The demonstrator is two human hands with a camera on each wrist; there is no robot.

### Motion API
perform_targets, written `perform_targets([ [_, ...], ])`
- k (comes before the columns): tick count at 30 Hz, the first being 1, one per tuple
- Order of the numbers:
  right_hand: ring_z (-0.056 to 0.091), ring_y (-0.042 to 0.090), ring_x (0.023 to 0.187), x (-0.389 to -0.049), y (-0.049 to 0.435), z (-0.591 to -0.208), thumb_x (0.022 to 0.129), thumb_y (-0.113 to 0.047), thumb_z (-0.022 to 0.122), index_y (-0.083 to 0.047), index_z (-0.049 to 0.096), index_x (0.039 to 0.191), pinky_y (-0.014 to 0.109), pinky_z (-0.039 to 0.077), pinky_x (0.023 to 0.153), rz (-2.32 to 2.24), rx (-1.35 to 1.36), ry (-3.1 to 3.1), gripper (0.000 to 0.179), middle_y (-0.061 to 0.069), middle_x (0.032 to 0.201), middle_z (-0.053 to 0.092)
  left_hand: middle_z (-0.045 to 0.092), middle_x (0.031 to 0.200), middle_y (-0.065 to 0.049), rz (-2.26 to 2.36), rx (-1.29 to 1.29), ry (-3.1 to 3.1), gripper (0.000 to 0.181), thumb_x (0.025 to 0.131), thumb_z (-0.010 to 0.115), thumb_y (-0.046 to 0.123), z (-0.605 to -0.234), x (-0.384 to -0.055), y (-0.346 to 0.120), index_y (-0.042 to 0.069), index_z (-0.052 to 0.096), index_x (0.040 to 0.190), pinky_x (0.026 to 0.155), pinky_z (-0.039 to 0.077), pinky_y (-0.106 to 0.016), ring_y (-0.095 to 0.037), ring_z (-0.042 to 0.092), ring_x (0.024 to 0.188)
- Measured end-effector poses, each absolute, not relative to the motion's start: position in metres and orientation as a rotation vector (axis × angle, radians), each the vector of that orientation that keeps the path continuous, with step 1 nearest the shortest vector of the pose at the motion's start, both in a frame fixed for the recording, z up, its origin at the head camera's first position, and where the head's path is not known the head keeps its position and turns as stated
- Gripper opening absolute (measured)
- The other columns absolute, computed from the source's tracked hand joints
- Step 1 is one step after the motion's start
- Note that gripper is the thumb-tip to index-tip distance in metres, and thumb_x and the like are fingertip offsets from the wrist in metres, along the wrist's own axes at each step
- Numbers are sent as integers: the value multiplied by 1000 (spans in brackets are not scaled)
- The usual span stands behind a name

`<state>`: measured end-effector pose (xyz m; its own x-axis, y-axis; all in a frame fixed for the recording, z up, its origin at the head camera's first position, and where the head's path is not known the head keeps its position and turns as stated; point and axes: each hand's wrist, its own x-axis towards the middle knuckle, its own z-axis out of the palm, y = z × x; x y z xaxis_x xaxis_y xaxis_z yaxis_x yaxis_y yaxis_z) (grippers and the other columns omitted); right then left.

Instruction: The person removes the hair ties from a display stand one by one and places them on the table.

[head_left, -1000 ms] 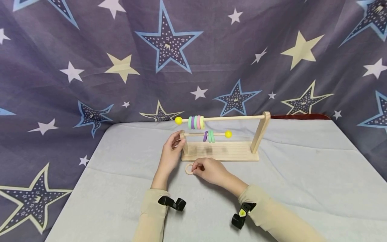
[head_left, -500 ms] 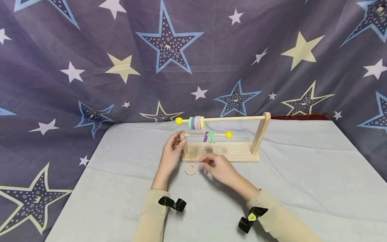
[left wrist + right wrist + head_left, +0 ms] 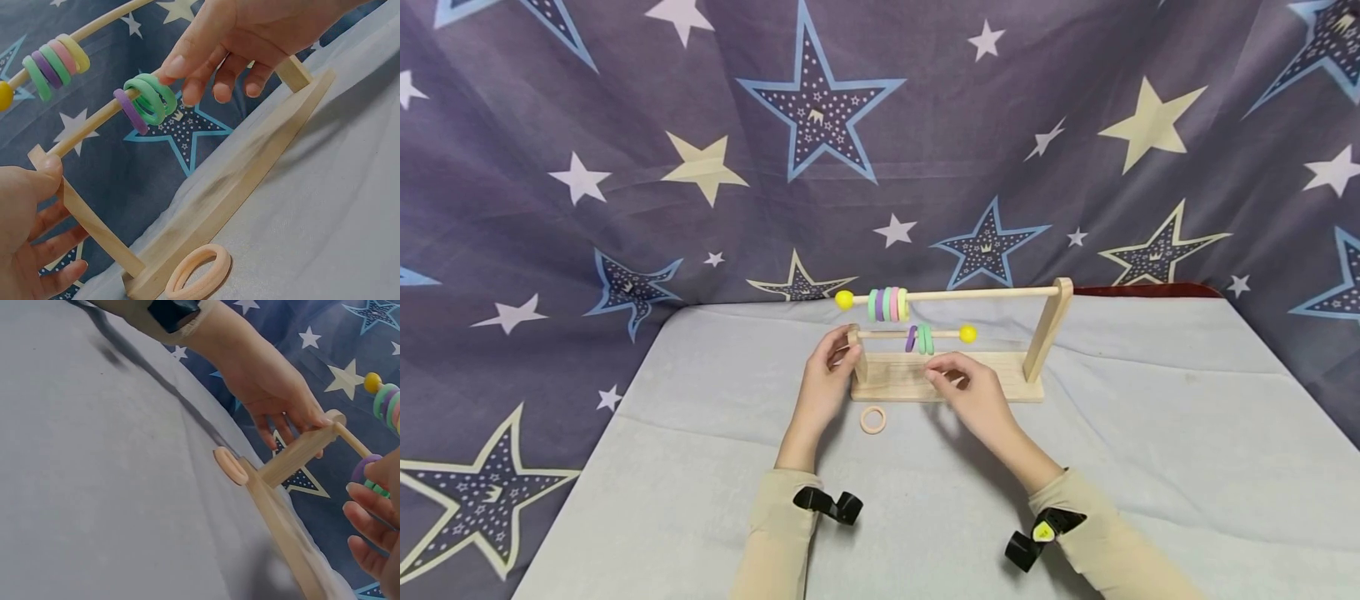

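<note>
While two sleeves are seen nearest, at the bottom of the head view, a plain ring is found lying on the pale cloth just below the frame's centre, in front of the base and off both rods; whether a second is stacked with it cannot be told. By the right hand, right of centre, nothing is seen to be held: its fingers are loosely bent, thumb and forefinger tips close together just below the green rings, and whether these are touched cannot be told. By the left hand, left of centre, the shorter post is gripped, with the thumb laid on it and the fingers behind. On the lower rod, a purple ring and two green rings are carried, with bare rod left at both sides. Farther back, on the upper rod, at least five coloured rings are grouped toward the yellow ball at its left end. The threading is thus judged to be well advanced, only the plain ring being seen loose.
</note>
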<state>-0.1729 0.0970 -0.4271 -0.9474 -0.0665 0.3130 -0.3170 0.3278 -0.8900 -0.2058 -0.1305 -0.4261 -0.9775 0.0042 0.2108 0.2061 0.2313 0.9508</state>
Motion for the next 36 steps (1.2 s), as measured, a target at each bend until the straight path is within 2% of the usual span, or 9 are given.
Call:
perform_targets([
  [8, 62, 20, 80, -177, 103, -426, 90, -10, 73, -3, 73, 104, 24, 47, 67, 1692, 226, -2317, 15, 8, 90, 72, 57, 131, -23, -1843, -195, -2325, 48, 100, 60, 20, -425, -205, -131, 0, 48, 142, 101, 43, -47, -35, 56, 121],
  [20, 65, 21, 79, -182, 98, -428, 91, -11, 72, -4, 72, 111, 23, 50, 67, 1637, 227, -2356, 22, 9, 93, 72, 55, 134, -25, -1875, -192, -2327, 49, 101, 60, 19, -426, -206, -131, -1, 46, 144, 104, 41, -49, -37, 54, 124],
  [28, 65, 20, 78, -185, 95, -428, 91, -12, 72, -4, 73, 106, 27, 52, 71, 1617, 226, -2371, 17, 8, 93, 72, 55, 132, -29, -1851, -193, -2371, 46, 101, 58, 11, -396, -189, -126, -7, 46, 141, 102, 43, -50, -40, 54, 122],
  [36, 65, 22, 81, -186, 90, -425, 91, -11, 72, -4, 71, 109, 29, 52, 73, 1603, 219, -2396, 20, 8, 94, 72, 56, 132, -28, -1859, -192, -2369, 45, 101, 58, 13, -391, -186, -126, -6, 47, 141, 102, 43, -50, -40, 55, 122],
])
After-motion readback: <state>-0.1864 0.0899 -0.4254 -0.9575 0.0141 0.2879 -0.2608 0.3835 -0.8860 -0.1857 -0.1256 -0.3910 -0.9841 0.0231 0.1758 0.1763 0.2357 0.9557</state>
